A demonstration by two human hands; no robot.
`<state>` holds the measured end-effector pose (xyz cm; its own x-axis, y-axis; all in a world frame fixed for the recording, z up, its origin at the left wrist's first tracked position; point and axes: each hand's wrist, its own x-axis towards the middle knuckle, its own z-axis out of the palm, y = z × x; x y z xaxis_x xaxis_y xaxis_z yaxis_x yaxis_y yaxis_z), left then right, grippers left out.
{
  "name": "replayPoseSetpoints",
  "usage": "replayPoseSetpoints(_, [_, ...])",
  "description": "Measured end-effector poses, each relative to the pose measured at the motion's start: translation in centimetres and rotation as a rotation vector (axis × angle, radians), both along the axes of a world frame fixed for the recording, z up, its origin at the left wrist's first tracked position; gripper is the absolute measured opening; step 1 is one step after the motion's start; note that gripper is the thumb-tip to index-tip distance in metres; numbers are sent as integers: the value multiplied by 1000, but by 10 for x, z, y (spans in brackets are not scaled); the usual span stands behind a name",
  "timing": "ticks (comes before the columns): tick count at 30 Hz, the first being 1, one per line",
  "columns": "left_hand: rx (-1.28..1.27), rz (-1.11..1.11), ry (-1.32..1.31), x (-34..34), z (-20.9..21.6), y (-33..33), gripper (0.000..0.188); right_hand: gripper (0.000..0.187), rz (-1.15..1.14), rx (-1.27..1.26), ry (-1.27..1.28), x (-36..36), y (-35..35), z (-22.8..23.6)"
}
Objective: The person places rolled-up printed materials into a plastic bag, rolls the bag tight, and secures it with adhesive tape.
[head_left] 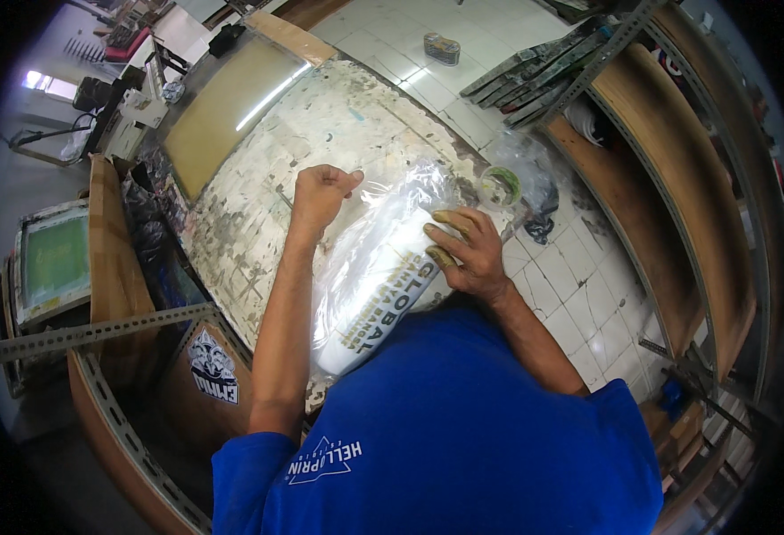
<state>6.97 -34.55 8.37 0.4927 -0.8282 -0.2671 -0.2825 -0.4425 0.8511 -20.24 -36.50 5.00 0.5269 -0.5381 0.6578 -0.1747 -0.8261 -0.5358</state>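
A folded white cloth point(376, 299), perhaps a shirt, with dark and gold printed lettering lies in a clear plastic bag point(343, 259) at the table's near edge, against my blue shirt. My left hand point(321, 198) is raised at the bag's left side, thumb and fingers pinched together at what looks like its thin loose edge. On the other side, my right hand point(470, 254) grips the upper right edge of the bagged cloth, with fingers curled over it and stained yellowish at the tips. The bag's crumpled end points away from me.
The worn, paint-spotted table point(258, 214) bears a framed screen point(222, 111) at far left. A roll of tape point(500, 185) sits at the right edge beside crumpled clear plastic point(535, 165). Wooden shelves point(633, 205) stand right; a green-meshed frame point(56, 260) leans left.
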Motion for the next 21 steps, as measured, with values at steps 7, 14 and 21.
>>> replayPoseSetpoints(7, [52, -18, 71, 1, -34, 5, 31, 46, -81, 13, -7, -6, 3, -8])
replayPoseSetpoints(14, [88, -23, 144, -1, -42, 11, 31, 55, -156, 811, -195, 27, -33, 16])
replayPoseSetpoints(21, [170, -44, 288, -10, -35, 10, 29, 54, -87, 1054, -111, 41, -61, 5])
